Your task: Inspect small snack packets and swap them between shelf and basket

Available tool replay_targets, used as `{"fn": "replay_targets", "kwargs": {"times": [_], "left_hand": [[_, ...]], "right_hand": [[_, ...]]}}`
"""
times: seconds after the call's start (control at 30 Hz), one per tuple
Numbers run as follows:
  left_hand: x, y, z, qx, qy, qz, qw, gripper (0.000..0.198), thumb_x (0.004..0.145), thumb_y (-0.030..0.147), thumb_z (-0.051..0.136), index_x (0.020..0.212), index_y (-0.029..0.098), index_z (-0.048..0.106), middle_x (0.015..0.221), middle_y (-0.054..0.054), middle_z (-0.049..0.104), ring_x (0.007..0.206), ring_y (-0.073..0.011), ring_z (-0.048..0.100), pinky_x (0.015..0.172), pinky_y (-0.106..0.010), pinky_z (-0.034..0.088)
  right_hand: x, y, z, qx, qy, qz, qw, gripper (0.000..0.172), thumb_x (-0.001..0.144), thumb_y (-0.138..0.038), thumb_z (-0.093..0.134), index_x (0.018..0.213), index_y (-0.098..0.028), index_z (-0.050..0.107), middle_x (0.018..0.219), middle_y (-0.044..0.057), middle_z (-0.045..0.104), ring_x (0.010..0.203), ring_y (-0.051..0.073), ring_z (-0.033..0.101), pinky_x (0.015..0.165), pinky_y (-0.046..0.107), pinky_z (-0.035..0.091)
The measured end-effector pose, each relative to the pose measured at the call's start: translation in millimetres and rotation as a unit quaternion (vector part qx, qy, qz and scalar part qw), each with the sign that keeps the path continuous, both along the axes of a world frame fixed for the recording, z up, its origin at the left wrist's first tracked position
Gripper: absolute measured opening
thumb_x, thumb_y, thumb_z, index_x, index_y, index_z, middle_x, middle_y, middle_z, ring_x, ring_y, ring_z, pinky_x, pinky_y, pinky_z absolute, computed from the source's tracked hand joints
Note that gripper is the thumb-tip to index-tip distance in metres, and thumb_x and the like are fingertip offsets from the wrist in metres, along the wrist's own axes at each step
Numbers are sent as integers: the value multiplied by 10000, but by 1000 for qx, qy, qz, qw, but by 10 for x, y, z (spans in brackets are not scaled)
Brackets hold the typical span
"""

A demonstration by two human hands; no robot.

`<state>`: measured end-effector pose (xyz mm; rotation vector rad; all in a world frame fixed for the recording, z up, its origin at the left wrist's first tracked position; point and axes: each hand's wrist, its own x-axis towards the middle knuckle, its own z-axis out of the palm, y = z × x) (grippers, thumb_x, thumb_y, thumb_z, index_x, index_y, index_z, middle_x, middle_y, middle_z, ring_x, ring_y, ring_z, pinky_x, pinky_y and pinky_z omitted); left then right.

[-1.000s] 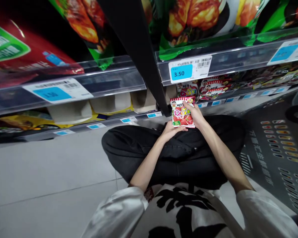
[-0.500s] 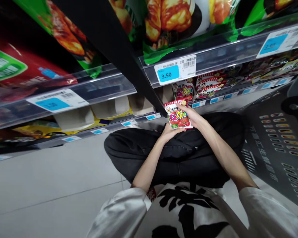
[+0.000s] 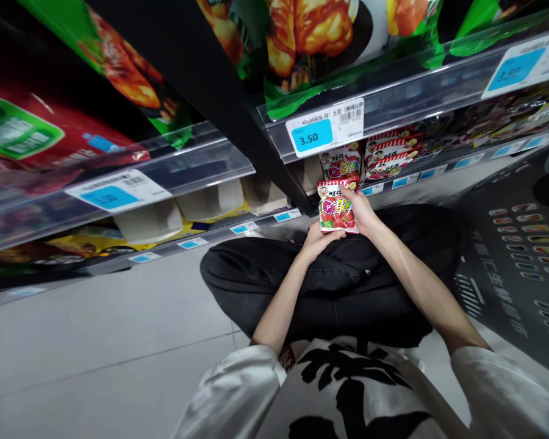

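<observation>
A red and white bag of gummy candy (image 3: 333,213) with strawberries printed on it is held upright in front of the lowest shelf. My right hand (image 3: 361,212) grips its right side, the thumb lying across the front. From below and the left, my left hand (image 3: 318,241) holds the bottom edge; some of its fingers are hidden behind the bag. Just behind stands a similar gummy bag (image 3: 341,161) on the shelf, and to its right lie stacked red and white bags (image 3: 390,161).
A grey shopping basket (image 3: 498,268) with slotted sides stands at my right. Overhead, a shelf edge with a 3.50 price tag (image 3: 324,131) juts out, and a black shelf upright (image 3: 238,91) slants down beside it. Open cartons (image 3: 150,219) sit on the low shelf at left.
The view has shifted slightly, so most things appear a little further right. The candy bag now looks a bit more upright, still held in both hands.
</observation>
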<state>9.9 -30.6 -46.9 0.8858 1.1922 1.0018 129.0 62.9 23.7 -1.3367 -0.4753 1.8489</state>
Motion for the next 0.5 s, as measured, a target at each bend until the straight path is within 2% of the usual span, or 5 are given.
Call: {"fn": "replay_targets", "kwargs": {"times": [0.27,0.5], "left_hand": [[13,-12,41,-4,-41,14,999,469,723,378,882,1058,112,690,911,-114,789,805,-234,764,737,-313,609],[-12,-14,-62,7,-25,8,1000,457,733,400,873,1042,114,697,879,-110,790,776,-235,763,717,-313,606]], "right_hand": [[1,-10,-2,2,3,12,1000,96,926,-245,659,872,-168,679,699,29,759,657,208,745,736,350,635],[5,-16,0,11,6,27,1000,87,919,-254,665,894,-173,681,733,36,770,695,214,756,775,370,637]]}}
